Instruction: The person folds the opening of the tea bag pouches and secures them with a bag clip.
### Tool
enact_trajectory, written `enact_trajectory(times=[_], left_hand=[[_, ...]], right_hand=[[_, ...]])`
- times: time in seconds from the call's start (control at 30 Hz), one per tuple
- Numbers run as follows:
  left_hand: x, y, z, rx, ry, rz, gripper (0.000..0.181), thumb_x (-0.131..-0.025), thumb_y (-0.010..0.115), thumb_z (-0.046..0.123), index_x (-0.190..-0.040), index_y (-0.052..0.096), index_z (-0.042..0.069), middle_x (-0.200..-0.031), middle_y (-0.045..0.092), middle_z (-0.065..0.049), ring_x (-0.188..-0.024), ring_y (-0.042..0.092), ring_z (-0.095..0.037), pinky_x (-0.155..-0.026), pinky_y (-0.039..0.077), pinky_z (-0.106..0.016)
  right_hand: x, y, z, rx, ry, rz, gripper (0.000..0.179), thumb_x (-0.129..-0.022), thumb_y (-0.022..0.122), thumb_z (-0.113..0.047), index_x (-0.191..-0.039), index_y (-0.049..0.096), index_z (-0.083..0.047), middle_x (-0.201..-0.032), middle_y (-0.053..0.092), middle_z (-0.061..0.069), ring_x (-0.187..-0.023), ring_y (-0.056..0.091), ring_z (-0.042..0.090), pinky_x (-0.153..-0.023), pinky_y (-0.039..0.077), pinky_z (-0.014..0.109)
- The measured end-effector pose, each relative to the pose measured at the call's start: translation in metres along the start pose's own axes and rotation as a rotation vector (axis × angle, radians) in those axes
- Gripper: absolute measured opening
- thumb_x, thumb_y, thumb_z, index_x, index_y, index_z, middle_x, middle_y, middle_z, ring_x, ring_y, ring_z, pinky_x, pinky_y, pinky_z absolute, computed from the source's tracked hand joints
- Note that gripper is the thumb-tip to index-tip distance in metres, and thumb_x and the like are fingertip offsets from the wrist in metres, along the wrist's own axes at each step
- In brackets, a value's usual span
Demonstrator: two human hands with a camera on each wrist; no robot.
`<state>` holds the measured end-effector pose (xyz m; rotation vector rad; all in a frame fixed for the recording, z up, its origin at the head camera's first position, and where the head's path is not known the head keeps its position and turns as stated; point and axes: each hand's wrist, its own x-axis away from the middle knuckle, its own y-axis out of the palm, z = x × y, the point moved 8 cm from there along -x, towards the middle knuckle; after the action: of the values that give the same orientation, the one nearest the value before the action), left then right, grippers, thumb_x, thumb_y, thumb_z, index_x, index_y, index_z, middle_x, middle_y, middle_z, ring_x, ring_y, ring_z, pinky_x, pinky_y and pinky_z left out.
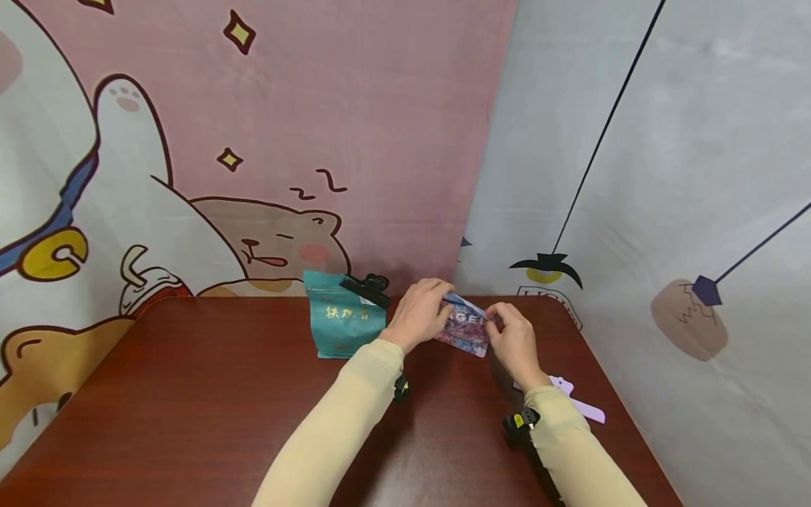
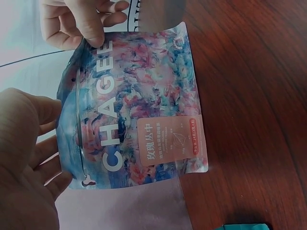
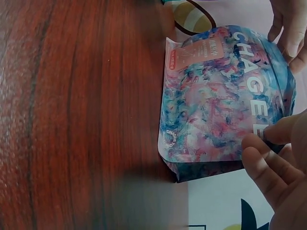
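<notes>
Both hands hold a pink and blue floral tea pouch (image 1: 465, 332) marked CHAGEE, tilted above the table. My left hand (image 1: 418, 313) grips the pouch's top edge near its left end. Toward the other end, my right hand (image 1: 514, 343) pinches the upper corner between thumb and fingers. In the left wrist view, the pouch (image 2: 144, 91) shows its front with a pink label and a seal line along the top. From the right wrist, the pouch (image 3: 201, 100) looks bulged, with its bottom edge facing the table. Whether its top is open I cannot tell.
A teal pouch (image 1: 342, 327) stands upright to the left, with a black clip (image 1: 367, 289) across its top corner. Partly behind the right forearm lies a lilac clip (image 1: 588, 410). The dark red table (image 1: 190, 408) ends against a printed cloth backdrop (image 1: 393, 141).
</notes>
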<state>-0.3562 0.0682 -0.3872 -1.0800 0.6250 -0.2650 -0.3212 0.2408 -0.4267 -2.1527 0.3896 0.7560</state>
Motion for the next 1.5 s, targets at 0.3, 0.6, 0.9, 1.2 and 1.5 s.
enact_trajectory(times=[0.3,0.6,0.9,1.2,1.5], left_hand=[[-0.003,-0.002,0.0,0.006,-0.019,0.034,0.031,-0.103,0.064,0.028,-0.129,0.069,0.012,-0.131,0.067,-0.003,-0.126,0.058,-0.022,-0.114,0.041,-0.039],[-0.005,-0.004,0.002,-0.005,-0.048,0.082,0.024,-0.103,0.065,0.029,-0.119,0.072,0.013,-0.113,0.071,-0.002,-0.11,0.062,-0.022,-0.103,0.046,-0.04],[-0.008,-0.002,0.002,-0.038,-0.083,0.101,0.023,-0.101,0.069,0.031,-0.113,0.072,0.013,-0.105,0.07,-0.001,-0.1,0.061,-0.021,-0.097,0.047,-0.038],[-0.011,0.001,0.003,-0.082,-0.095,0.111,0.019,-0.097,0.074,0.031,-0.108,0.072,0.015,-0.102,0.07,0.0,-0.097,0.061,-0.02,-0.093,0.047,-0.037],[-0.011,0.001,0.003,-0.094,-0.091,0.136,0.017,-0.095,0.077,0.03,-0.103,0.073,0.016,-0.098,0.071,0.001,-0.093,0.061,-0.02,-0.089,0.048,-0.036]], right_hand=[[0.0,0.002,-0.008,0.024,-0.087,-0.022,0.019,-0.084,0.074,0.012,-0.087,0.064,-0.005,-0.102,0.069,0.012,-0.079,0.068,0.029,-0.069,0.058,0.047],[0.004,0.006,-0.009,0.056,-0.115,-0.048,0.025,-0.082,0.075,0.012,-0.086,0.06,-0.007,-0.103,0.066,0.012,-0.081,0.067,0.03,-0.069,0.056,0.048],[0.007,0.006,-0.01,0.024,-0.136,-0.032,0.024,-0.078,0.077,0.01,-0.081,0.059,-0.007,-0.105,0.067,0.011,-0.077,0.066,0.026,-0.065,0.054,0.043],[0.006,0.002,-0.009,-0.024,-0.114,-0.016,0.014,-0.092,0.075,-0.007,-0.082,0.065,-0.006,-0.104,0.069,0.014,-0.081,0.067,0.027,-0.065,0.052,0.043],[0.001,0.002,-0.005,-0.044,-0.03,-0.035,0.013,-0.095,0.072,-0.005,-0.083,0.067,-0.005,-0.098,0.07,0.013,-0.086,0.068,0.029,-0.072,0.053,0.045]])
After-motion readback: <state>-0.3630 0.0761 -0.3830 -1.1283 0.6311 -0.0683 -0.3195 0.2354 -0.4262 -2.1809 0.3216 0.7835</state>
